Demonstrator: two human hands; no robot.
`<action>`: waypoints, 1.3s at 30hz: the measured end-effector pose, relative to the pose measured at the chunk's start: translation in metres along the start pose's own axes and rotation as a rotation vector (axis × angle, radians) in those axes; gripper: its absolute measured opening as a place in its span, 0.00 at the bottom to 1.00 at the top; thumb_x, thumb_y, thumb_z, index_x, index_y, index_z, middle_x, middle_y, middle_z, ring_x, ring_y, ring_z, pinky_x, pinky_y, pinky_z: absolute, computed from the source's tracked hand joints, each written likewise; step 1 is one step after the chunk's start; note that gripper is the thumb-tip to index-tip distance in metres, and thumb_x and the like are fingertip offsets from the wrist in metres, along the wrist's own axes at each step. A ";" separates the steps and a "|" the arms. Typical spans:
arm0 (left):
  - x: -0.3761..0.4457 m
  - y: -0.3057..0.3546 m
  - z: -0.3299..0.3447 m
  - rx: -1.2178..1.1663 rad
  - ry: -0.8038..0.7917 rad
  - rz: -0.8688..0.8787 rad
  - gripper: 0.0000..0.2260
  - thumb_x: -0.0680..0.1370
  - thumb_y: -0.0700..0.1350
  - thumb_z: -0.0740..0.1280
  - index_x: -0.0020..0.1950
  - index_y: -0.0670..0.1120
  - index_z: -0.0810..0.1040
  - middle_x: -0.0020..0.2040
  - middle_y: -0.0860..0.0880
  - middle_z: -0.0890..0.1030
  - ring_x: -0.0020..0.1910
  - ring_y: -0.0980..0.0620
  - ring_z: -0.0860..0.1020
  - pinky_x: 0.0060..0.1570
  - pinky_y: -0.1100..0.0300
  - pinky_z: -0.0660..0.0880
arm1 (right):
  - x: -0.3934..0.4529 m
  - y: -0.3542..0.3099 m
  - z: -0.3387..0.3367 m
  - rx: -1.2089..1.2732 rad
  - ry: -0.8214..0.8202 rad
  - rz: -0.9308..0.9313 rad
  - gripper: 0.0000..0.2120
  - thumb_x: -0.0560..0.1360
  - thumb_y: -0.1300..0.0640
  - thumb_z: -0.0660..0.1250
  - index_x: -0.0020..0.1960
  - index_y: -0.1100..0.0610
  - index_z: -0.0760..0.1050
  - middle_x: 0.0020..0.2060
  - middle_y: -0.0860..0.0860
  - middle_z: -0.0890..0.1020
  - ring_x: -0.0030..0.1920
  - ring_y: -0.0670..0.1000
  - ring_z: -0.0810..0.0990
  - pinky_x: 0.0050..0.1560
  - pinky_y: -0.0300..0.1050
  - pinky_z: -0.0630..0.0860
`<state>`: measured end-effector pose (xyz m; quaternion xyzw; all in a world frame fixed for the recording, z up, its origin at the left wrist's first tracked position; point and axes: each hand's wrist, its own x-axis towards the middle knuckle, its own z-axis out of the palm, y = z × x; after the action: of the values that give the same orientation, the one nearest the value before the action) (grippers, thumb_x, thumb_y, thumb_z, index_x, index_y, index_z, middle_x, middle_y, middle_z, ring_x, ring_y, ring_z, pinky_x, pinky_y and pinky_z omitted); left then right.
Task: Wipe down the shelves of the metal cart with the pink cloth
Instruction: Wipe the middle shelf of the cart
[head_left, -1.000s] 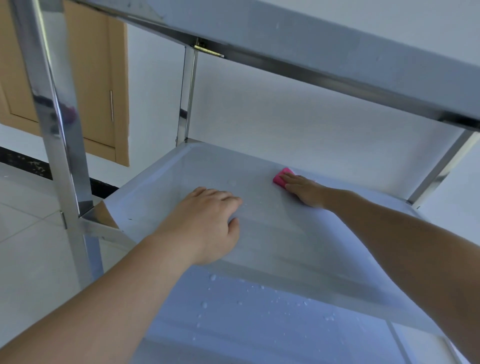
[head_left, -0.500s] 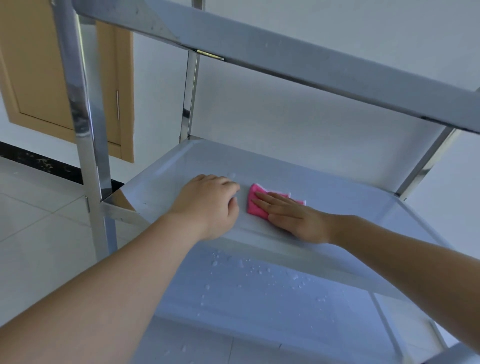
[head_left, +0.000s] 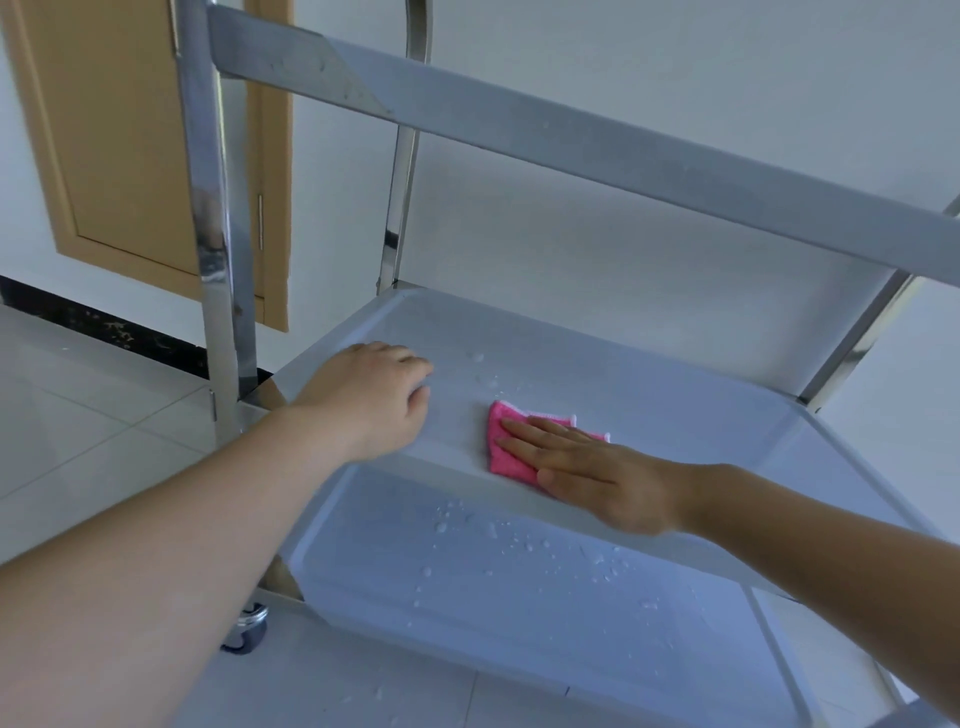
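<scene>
A pink cloth (head_left: 506, 447) lies flat on the cart's middle shelf (head_left: 649, 395), near its front edge; the right hand (head_left: 587, 470) presses on it, fingers straight and together; the left hand (head_left: 376, 397), fingers curled under, rests on the shelf just beside; water drops (head_left: 519, 545) dot the lower shelf (head_left: 519, 623).
</scene>
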<state>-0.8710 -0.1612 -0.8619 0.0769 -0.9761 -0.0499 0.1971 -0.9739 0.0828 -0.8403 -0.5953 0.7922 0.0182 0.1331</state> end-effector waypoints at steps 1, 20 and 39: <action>-0.002 -0.009 -0.001 0.014 -0.015 -0.019 0.15 0.78 0.49 0.53 0.59 0.47 0.74 0.59 0.49 0.77 0.59 0.46 0.72 0.60 0.54 0.67 | 0.002 -0.001 -0.001 0.002 0.005 -0.007 0.23 0.82 0.51 0.44 0.76 0.49 0.44 0.75 0.45 0.40 0.74 0.43 0.36 0.75 0.50 0.41; 0.007 -0.033 0.011 -0.100 -0.048 -0.016 0.19 0.79 0.50 0.52 0.70 0.50 0.64 0.70 0.53 0.68 0.68 0.51 0.64 0.66 0.59 0.57 | 0.073 0.033 -0.015 0.011 0.071 0.008 0.22 0.82 0.54 0.46 0.75 0.50 0.49 0.76 0.44 0.45 0.74 0.39 0.42 0.68 0.29 0.35; 0.000 -0.034 0.016 -0.114 0.059 0.020 0.18 0.78 0.49 0.52 0.68 0.50 0.65 0.69 0.53 0.69 0.67 0.52 0.64 0.64 0.64 0.54 | 0.151 0.157 -0.055 -0.193 0.061 0.418 0.24 0.82 0.62 0.48 0.76 0.57 0.45 0.76 0.55 0.51 0.75 0.52 0.48 0.69 0.41 0.44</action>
<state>-0.8732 -0.1937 -0.8805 0.0571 -0.9661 -0.1012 0.2306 -1.1717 -0.0237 -0.8428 -0.4285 0.8965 0.1032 0.0450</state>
